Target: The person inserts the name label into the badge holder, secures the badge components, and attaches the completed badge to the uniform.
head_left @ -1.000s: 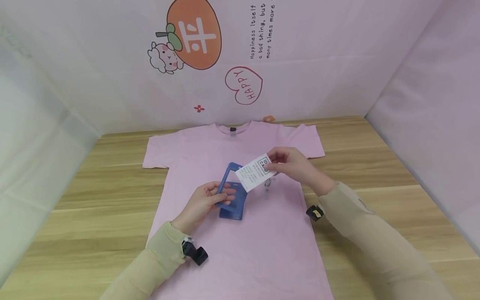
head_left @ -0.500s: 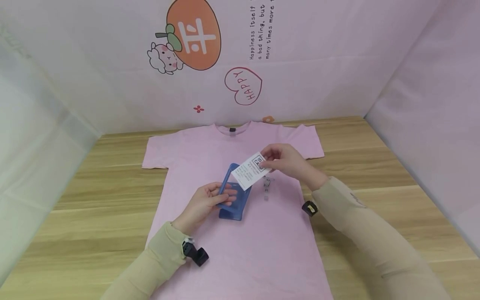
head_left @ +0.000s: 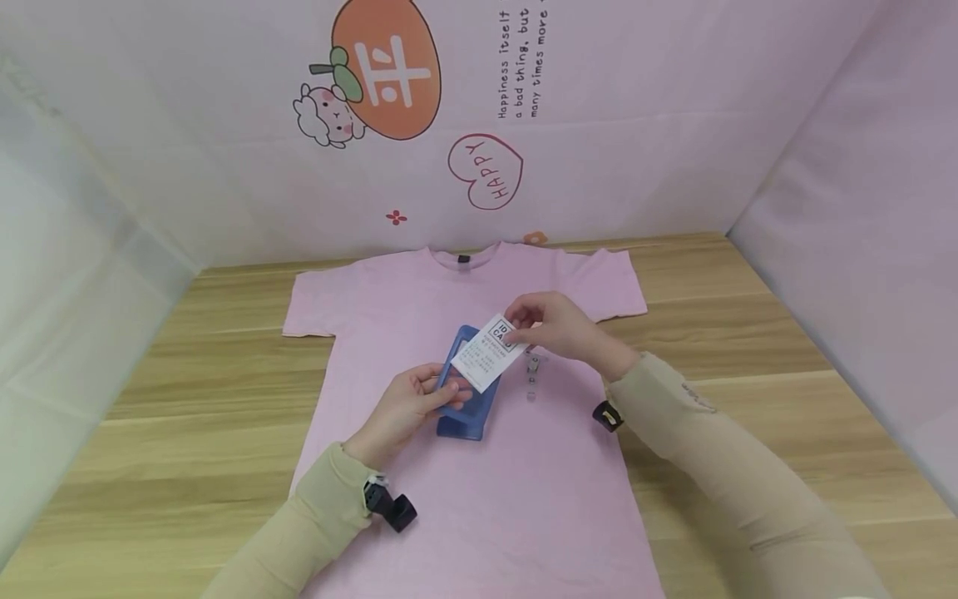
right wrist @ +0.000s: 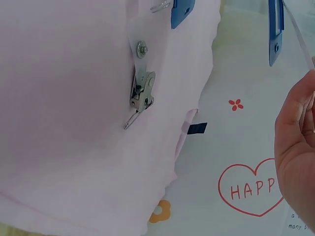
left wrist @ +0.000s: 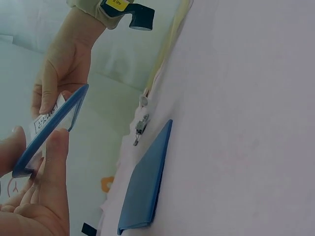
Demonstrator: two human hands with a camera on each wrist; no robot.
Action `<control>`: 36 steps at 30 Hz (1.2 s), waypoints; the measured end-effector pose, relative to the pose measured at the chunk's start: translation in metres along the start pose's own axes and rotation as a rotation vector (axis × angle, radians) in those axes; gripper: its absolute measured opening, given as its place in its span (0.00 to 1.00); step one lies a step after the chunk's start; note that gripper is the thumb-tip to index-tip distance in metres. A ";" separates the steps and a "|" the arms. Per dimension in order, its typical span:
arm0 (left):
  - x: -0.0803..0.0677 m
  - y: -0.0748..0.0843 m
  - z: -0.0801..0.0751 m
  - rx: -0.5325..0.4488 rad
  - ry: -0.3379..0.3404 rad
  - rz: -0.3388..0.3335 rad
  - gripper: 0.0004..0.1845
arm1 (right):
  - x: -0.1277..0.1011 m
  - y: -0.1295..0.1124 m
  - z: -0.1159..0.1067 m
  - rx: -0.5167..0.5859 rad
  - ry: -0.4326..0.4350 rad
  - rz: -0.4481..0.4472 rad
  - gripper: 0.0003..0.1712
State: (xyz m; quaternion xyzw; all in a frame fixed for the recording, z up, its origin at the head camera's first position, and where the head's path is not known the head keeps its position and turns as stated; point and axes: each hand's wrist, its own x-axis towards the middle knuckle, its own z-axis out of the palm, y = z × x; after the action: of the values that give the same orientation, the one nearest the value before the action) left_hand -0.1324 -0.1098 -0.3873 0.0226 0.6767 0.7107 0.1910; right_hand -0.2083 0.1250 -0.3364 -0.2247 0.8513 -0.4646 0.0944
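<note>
A pink T-shirt (head_left: pixel 479 499) lies flat on the wooden table (head_left: pixel 748 333). My left hand (head_left: pixel 437 391) grips a blue card-holder frame (head_left: pixel 460 349), tilted up off the shirt; in the left wrist view the frame (left wrist: pixel 49 129) sits between thumb and fingers. A second blue holder piece (head_left: pixel 460 426) lies flat on the shirt below it. My right hand (head_left: pixel 524 329) pinches a white ID card (head_left: pixel 490 353) by its upper corner, and the card's lower end overlaps the frame. A small metal clip (right wrist: pixel 141 92) lies on the shirt under the right hand.
Pale pink walls with cartoon stickers (head_left: pixel 385 71) close in the table at the back and both sides. Bare wood shows left and right of the shirt. Both wrists wear black camera mounts (head_left: pixel 389 504).
My right hand has carried the ID card left and slightly down, until it overlaps the blue frame. The left hand and frame have barely shifted.
</note>
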 end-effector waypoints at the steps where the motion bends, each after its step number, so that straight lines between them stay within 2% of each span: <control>1: 0.000 0.000 0.000 0.001 0.004 -0.003 0.21 | 0.000 -0.001 0.001 -0.002 -0.003 -0.006 0.11; 11: -0.001 0.003 0.001 0.002 0.048 -0.031 0.20 | 0.002 -0.007 0.012 -0.073 -0.039 -0.087 0.10; 36: 0.000 0.001 0.004 0.034 0.018 -0.007 0.20 | -0.001 -0.015 0.028 -0.166 -0.077 -0.174 0.08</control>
State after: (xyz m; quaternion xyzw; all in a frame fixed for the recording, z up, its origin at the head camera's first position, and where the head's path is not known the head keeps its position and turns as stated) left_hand -0.1314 -0.1062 -0.3856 0.0171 0.6906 0.6985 0.1869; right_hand -0.1930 0.0973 -0.3396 -0.3225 0.8598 -0.3902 0.0673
